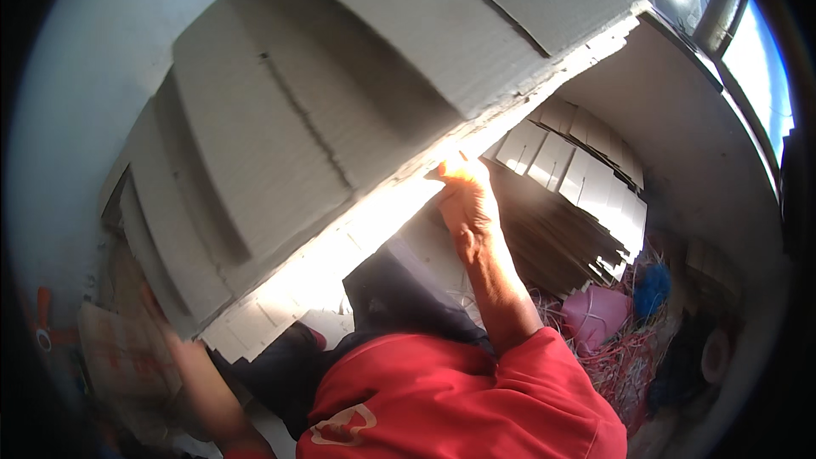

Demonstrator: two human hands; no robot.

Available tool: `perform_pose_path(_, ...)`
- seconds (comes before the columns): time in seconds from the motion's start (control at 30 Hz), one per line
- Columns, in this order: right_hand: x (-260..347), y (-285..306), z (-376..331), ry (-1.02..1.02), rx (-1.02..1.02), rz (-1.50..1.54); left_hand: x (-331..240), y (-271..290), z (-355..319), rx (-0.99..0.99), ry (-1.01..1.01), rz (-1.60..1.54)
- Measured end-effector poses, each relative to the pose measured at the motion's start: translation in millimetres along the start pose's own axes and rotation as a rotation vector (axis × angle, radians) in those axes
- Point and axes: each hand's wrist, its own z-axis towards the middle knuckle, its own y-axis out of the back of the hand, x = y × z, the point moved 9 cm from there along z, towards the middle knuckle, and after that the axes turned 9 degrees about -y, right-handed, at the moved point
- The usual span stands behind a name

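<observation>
A large, thick stack of flattened cardboard boxes fills the upper middle of the view, tilted, with its near edge in bright sunlight. My right hand is closed on that near edge, right of the middle; its fingertips are partly lost in glare and under the cardboard. My left hand holds the stack at its lower left end, its fingers mostly hidden behind the cardboard. Below the stack show my red shirt and dark trousers.
Another pile of flattened cardboard stands at the right by the wall. Near it lie a pink bundle, a blue bundle and tangled red and white strapping. An orange-handled tool is at far left.
</observation>
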Motion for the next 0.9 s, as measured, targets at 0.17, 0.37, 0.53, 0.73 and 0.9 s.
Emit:
perform_pose_path(0.17, 48, 137, 17, 0.160, -0.357, 0.104, 100, -123, 93, 0.322, 0.227, -0.207)
perform_pose_path(0.37, 95, 221, 38, 0.275, -0.420, 0.242, 183, -247, 150, 0.436, 0.530, -0.138)
perform_pose_path(0.53, 147, 328, 53, 0.374, -0.348, 0.262, 239, -363, 196, 0.604, 0.518, -0.157)
perform_pose_path(0.73, 184, 360, 88, 0.477, -0.620, 0.391, 237, -388, 254, 0.444, 0.256, -0.003)
perform_pose_path(0.9, 209, 393, 112, 0.524, -0.601, 0.146, 215, -341, 168, 0.574, 0.116, 0.123)
